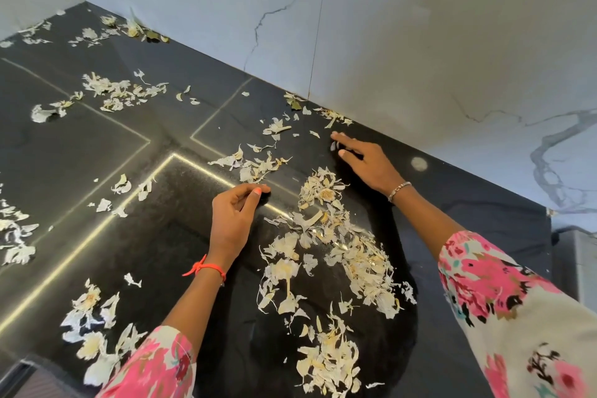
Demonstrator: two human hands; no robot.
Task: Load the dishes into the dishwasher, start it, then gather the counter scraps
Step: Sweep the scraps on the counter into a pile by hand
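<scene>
Bright, even light; glare streaks on countertop; wide-angle bending at edges.

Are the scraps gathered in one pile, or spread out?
Spread: scraps lie in separate patches across the dark counter, up to the wall.

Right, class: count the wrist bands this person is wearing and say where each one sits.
2. An orange thread is tied round the left wrist; a beaded bracelet circles the right wrist. The floral sleeves could hide others higher up.
</scene>
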